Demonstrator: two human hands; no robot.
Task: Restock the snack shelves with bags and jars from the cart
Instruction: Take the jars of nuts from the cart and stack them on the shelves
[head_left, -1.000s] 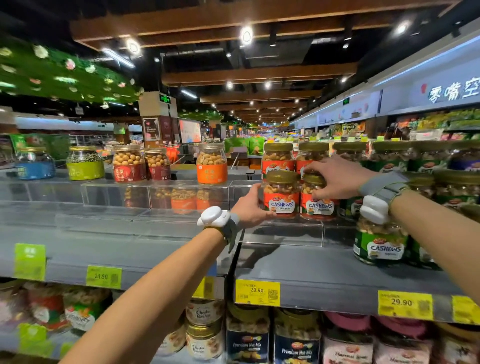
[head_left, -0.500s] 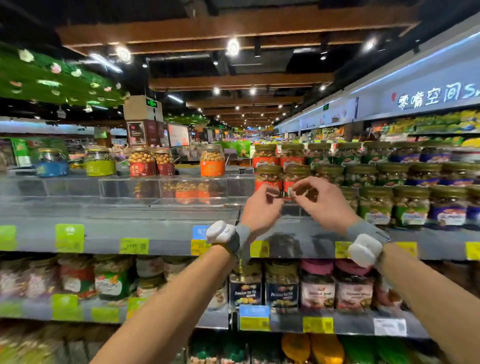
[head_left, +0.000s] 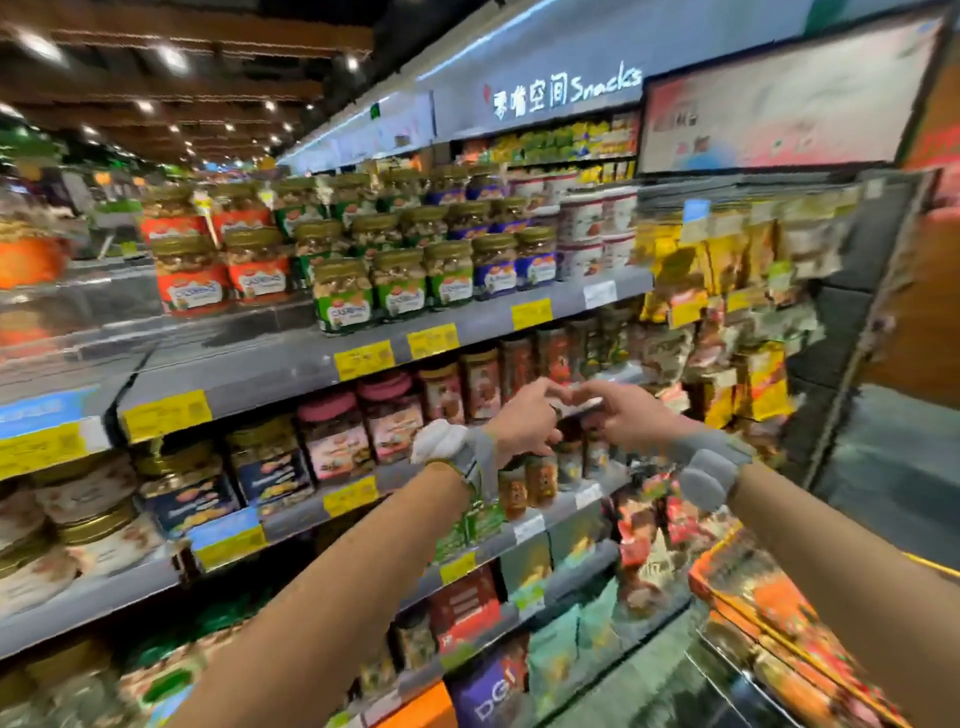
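Left hand (head_left: 522, 423), right hand (head_left: 626, 415) dropped off cashew jars (head_left: 195, 275); fingers (head_left: 540, 387) loosely curled, seemingly empty

1. My left hand (head_left: 524, 423) and right hand (head_left: 626, 415) have left the red-label cashew jars (head_left: 228, 278) on the top shelf (head_left: 249, 358).
2. Both have dropped, and their fingertips now meet in front of the second shelf (head_left: 291, 517).
3. My view has swung right; hanging bags (head_left: 727, 270) now show.
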